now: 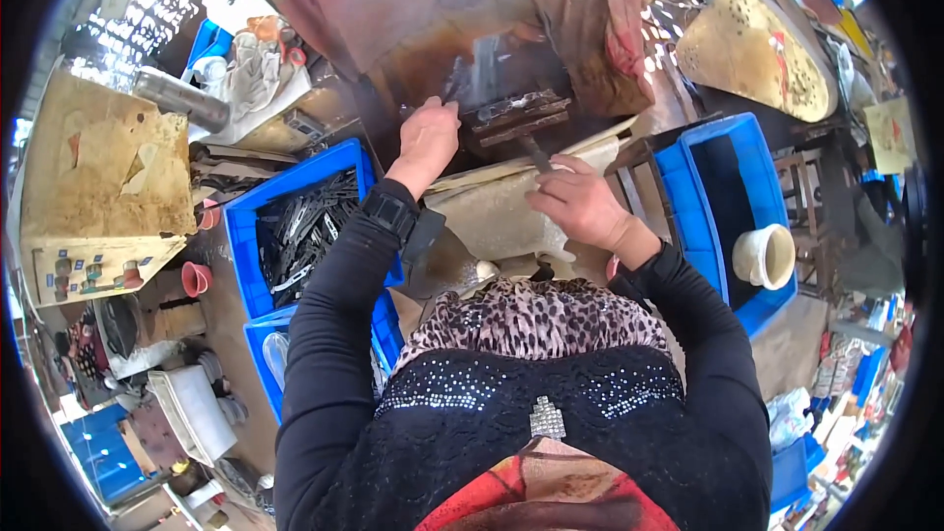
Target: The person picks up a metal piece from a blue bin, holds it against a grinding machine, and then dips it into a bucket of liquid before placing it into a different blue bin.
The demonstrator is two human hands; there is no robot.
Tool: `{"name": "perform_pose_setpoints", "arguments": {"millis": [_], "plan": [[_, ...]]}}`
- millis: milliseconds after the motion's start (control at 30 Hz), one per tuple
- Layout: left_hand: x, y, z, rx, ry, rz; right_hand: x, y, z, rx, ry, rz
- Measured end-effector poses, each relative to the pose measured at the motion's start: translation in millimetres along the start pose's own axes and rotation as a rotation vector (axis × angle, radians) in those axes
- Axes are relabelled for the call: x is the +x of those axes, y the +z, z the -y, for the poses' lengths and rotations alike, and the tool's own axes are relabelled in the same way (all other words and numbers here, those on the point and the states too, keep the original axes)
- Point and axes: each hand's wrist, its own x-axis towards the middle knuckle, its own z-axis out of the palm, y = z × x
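My right hand (582, 205) is closed round the dark handle (536, 151) of a tool at the front of the cloth-draped work space. At the handle's far end is a dark, worn, block-like metal head (519, 118) with wet-looking bits along its top. My left hand (429, 146) is just left of that head, fingers curled and pinched together. A thin dark piece seems to rise from its fingertips, too unclear to name. Behind the head stands a shiny pale upright surface (485, 67), partly blurred by haze or spray.
Left of me, a blue crate (366, 169) holds many thin dark metal strips (307, 226); another blue crate (258, 342) sits nearer. On the right are stacked blue crates (685, 199) and a whitish bucket (764, 258). A reddish cloth (413, 0) hangs over the work space.
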Motion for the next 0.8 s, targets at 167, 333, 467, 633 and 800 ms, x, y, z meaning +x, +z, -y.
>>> {"name": "perform_pose_setpoints", "arguments": {"millis": [167,333,467,633,800], "plan": [[8,12,6,0.080,0.042,0.149,-9,6,-1,0.037,-0.028,0.009],[21,57,29,0.117,-0.017,0.317,4,-3,1,0.205,0.010,0.055],[26,63,22,0.169,-0.135,0.417,12,2,-9,0.380,0.116,0.122],[17,32,29,0.084,-0.265,0.317,23,-4,-39,0.499,0.341,0.002],[7,-20,5,-0.313,-0.298,0.044,55,25,-76,0.701,0.775,-0.102]]}}
